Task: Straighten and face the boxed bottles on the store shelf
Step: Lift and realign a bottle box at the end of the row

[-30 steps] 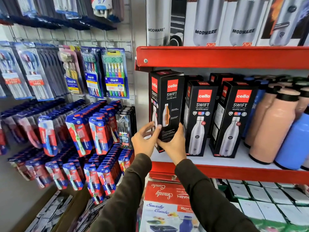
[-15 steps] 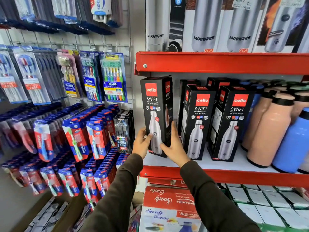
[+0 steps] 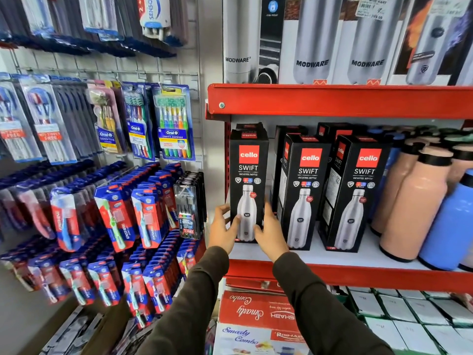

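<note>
Three black Cello Swift bottle boxes stand upright in a row on the red-edged shelf. The leftmost box faces front, at the shelf's left end. My left hand grips its lower left edge and my right hand presses its lower right side. The middle box and the right box stand beside it, angled slightly to the left. More black boxes stand behind them.
Peach bottles and a blue bottle stand loose at the shelf's right. Modware boxes fill the shelf above. Toothbrush packs hang on the left wall. Combo boxes sit below.
The leftmost box was lifted and showed its side; I have turned its front face outward and set it down on the shelf's left end, both hands still on it.
</note>
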Tool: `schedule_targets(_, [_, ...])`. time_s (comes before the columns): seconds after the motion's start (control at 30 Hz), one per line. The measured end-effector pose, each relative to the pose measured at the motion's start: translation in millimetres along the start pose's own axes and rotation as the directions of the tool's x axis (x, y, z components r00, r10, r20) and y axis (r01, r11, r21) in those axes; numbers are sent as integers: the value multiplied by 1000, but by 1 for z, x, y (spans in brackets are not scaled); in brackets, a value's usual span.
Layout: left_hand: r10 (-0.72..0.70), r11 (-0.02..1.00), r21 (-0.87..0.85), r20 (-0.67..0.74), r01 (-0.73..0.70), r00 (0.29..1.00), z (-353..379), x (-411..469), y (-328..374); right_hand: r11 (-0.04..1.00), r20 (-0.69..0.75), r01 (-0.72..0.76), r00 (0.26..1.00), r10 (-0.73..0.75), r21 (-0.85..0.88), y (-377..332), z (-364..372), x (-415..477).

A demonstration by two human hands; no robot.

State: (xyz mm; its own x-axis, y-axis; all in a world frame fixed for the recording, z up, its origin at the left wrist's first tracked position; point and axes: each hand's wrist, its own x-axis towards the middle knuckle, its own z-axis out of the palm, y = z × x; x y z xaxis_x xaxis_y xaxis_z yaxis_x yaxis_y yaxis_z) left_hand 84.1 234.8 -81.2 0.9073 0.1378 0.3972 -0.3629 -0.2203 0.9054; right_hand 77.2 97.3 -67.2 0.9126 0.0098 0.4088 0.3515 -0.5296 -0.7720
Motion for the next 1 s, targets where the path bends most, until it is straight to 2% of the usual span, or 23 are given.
schedule_targets(0.43, [-18, 999, 27, -12, 19, 1000, 8, -3, 1, 999, 38, -33, 999, 31, 36, 4, 1, -3])
schedule_targets(0.63, [-32, 998, 47, -26, 33, 999, 8, -4, -1, 989, -22, -98, 995, 101, 113, 0, 0, -4])
schedule_targets(1.0, [-19, 999, 45, -71, 23, 997, -1, -34, -5, 986, -17, -81, 996, 84, 144, -8, -12, -36])
